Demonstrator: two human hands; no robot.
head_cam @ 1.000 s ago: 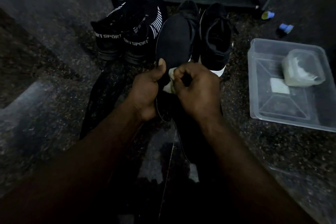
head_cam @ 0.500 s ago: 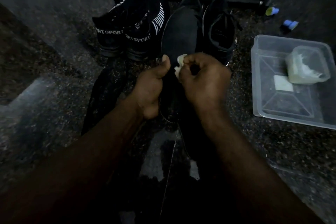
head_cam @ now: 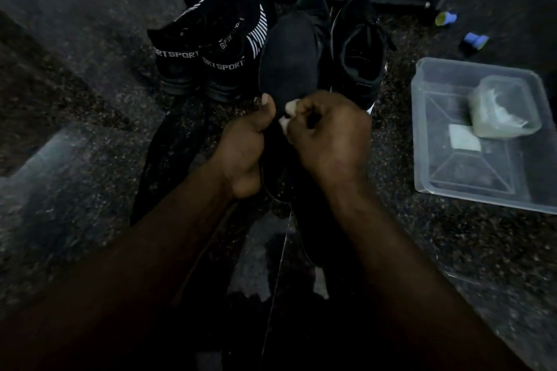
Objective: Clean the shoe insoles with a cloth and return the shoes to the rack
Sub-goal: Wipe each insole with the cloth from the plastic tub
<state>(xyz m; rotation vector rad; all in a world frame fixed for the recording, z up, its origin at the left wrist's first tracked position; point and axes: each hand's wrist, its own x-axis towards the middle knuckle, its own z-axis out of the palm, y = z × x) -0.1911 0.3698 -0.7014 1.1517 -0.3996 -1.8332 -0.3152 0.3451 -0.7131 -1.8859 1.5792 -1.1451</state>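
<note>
- Left forearm [head_cam: 156, 238]: bare, enters from the lower left and runs diagonally up toward the middle of the view.
- Right forearm [head_cam: 376, 235]: bare, enters from the lower right and angles up and inward; the two forearms converge.
- Left hand [head_cam: 244, 150]: thumb side up, thumb straight and pointing away from the body, pressed on the near face of a dark insole [head_cam: 289, 60]; other fingers hidden behind it, gripping.
- Right hand [head_cam: 331, 135]: back of hand toward the camera, fingers curled into a tight fist, pinching a small pale cloth [head_cam: 287, 113] against the insole.
- Hands just beside each other, knuckles near the left thumb.
- Wrists roughly straight.
</note>
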